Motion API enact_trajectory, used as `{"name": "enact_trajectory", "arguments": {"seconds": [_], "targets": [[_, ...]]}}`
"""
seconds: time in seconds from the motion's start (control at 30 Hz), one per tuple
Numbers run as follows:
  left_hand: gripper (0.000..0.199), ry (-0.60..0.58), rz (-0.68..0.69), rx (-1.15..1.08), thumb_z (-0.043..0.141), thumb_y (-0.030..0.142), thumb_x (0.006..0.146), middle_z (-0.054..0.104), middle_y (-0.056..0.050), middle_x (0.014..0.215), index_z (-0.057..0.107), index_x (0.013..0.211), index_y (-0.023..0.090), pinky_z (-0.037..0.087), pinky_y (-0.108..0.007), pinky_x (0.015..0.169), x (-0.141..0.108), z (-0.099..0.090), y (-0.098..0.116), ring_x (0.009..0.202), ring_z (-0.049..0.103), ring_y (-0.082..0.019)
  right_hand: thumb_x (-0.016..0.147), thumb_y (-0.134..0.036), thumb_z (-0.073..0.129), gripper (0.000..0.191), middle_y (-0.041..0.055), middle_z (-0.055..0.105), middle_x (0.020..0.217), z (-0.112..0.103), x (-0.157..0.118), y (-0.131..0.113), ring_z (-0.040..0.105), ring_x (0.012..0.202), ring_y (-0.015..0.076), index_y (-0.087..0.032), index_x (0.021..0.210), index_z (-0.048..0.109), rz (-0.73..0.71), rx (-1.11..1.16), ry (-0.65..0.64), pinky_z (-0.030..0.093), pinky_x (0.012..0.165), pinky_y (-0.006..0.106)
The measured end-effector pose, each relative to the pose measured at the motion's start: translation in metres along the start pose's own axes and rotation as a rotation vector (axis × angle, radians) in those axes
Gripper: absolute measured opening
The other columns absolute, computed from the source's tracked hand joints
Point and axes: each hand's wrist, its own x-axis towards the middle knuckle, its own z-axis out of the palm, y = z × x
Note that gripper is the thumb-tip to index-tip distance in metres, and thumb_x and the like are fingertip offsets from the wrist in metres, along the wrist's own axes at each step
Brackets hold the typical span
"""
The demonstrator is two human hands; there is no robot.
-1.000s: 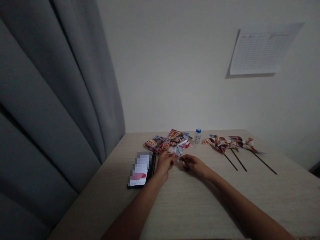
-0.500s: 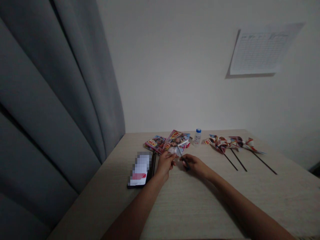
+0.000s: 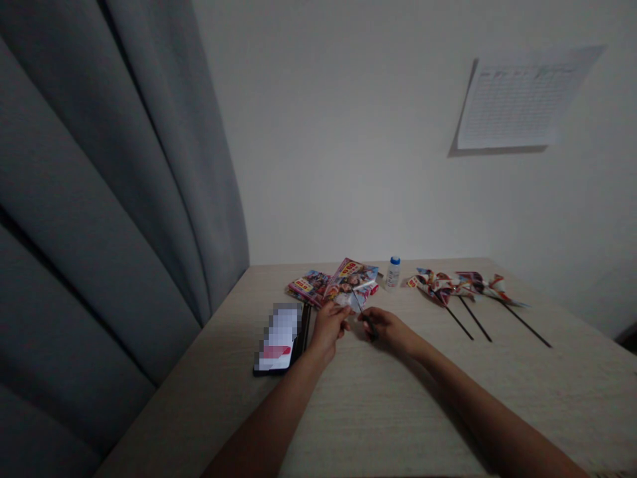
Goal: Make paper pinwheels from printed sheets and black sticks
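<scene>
My left hand pinches the near corner of a colourful printed paper sheet, which tilts up from the table. My right hand is closed round the dark handles of a pair of scissors. Their thin blade points away from me and lies against the sheet. Whether the blades are apart is too small to tell. Just left of the sheet, partly behind it, lies a stack of similar printed paper.
A phone with a lit screen lies left of my hands. Behind them stands a small blue-capped bottle. Several dark sticks carry folded paper pinwheels at the right. A grey curtain borders the table's left side.
</scene>
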Motion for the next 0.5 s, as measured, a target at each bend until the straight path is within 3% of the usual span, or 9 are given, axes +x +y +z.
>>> {"name": "enact_trajectory", "arguments": {"seconds": [0.5], "targets": [[0.036, 0.014, 0.004, -0.01, 0.083, 0.036, 0.063, 0.072, -0.002, 0.078, 0.055, 0.076, 0.017, 0.018, -0.016, 0.038, 0.0002, 0.0, 0.0004, 0.042, 0.049, -0.004, 0.083, -0.045, 0.059, 0.032, 0.0021, 0.063, 0.078, -0.0006, 0.0019, 0.0042, 0.052, 0.067, 0.0137, -0.017, 0.1, 0.064, -0.007, -0.031, 0.023, 0.042, 0.063, 0.026]]}}
